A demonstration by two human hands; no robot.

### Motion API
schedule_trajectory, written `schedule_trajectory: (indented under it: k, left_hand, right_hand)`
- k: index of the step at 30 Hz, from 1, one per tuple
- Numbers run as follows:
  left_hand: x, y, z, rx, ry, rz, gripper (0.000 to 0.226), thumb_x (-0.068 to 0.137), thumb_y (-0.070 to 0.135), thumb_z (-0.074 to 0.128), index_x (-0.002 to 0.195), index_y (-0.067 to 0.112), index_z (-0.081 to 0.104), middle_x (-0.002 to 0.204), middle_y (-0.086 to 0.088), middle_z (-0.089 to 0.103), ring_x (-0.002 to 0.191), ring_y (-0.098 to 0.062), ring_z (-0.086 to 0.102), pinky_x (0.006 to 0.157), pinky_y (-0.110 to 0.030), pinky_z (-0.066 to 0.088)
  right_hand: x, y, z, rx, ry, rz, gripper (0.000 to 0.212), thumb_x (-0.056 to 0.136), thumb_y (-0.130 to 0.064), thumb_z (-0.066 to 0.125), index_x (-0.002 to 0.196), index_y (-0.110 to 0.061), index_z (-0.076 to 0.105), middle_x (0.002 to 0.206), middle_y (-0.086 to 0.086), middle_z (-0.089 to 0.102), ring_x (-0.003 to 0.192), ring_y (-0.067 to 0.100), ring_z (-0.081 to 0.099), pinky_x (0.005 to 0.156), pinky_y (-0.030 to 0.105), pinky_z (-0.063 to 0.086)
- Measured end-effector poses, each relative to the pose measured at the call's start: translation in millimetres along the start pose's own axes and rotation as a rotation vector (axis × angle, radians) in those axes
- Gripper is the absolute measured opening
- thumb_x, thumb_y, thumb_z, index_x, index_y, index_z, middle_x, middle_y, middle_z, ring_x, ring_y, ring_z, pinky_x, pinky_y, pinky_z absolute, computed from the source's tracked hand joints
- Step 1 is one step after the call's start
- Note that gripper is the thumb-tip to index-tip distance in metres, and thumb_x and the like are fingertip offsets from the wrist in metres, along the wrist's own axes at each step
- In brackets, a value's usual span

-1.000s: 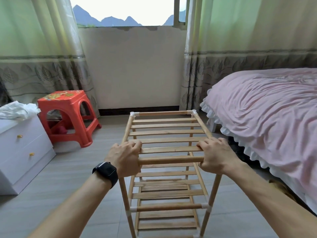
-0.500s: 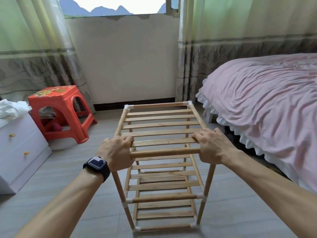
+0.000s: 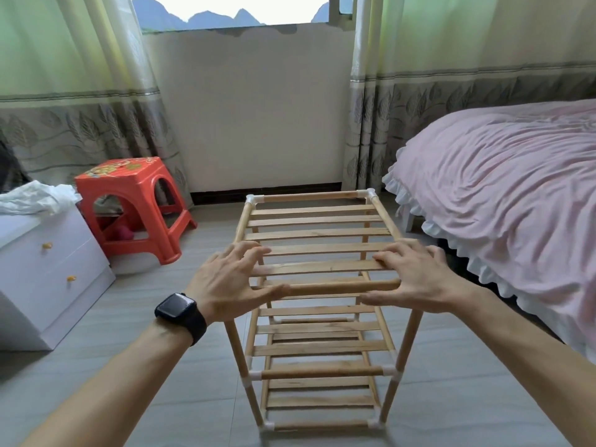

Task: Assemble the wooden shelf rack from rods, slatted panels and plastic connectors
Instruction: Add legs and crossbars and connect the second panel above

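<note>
Wooden shelf rack (image 3: 317, 235) stands upright on the tiled floor (image 3: 129, 366), between the red stool (image 3: 135, 201) and the bed (image 3: 516, 188). Left hand (image 3: 229, 285) and right hand (image 3: 416, 275) lie over the near corners of its top panel, fingers spread and nearly straight, gripping nothing. The thumbs lie by the near top rod (image 3: 338, 288).

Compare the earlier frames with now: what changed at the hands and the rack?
Both hands let go. The left hand and right hand, earlier curled round the front top rod, now have straight, spread fingers over the near corners of the rack; whether they touch it is unclear. The rack stays upright on the floor between the red stool and the bed.
</note>
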State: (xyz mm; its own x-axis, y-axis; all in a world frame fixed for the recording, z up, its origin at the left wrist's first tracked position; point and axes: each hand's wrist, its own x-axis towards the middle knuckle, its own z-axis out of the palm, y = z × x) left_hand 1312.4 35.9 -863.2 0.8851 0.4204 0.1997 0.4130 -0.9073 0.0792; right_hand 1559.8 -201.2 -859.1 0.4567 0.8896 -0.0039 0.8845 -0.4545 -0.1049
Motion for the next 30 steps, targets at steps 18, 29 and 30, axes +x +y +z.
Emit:
schedule_trajectory:
  k: [18,29,30]
  left_hand:
    - [80.1,-2.0,17.9,-0.048,-0.189,-0.295,0.083,0.089,0.079,0.030,0.157,0.033,0.020,0.167,0.003,0.010,0.153,-0.016,0.004,0.120,-0.054,0.012]
    - [28.8,60.7,13.0,0.051,0.696,0.035,0.037,0.090,0.025,0.058,0.125,0.013,0.061,0.126,-0.010,0.062,0.112,-0.029,0.056,0.089,-0.047,0.047]
    - [18.3,74.2,19.0,0.024,0.763,0.149,0.032,0.089,0.023,0.057,0.118,0.011,0.064,0.118,-0.010,0.063,0.103,-0.027,0.057,0.081,-0.043,0.048]
  right_hand:
    - [82.7,-1.0,-1.3,0.071,-0.033,0.188,0.082,0.088,-0.080,0.031,0.157,-0.035,0.022,0.167,-0.003,0.009,0.154,0.016,-0.008,0.121,0.055,0.014]
    - [17.0,10.5,-4.2,0.896,0.548,0.198,0.035,0.099,-0.046,0.052,0.130,-0.031,0.059,0.127,-0.013,0.060,0.110,0.005,0.058,0.089,0.027,0.044]
    - [0.0,16.9,8.0,0.998,0.601,0.263,0.031,0.100,-0.043,0.052,0.126,-0.030,0.061,0.118,-0.018,0.061,0.103,-0.001,0.058,0.086,0.022,0.044]
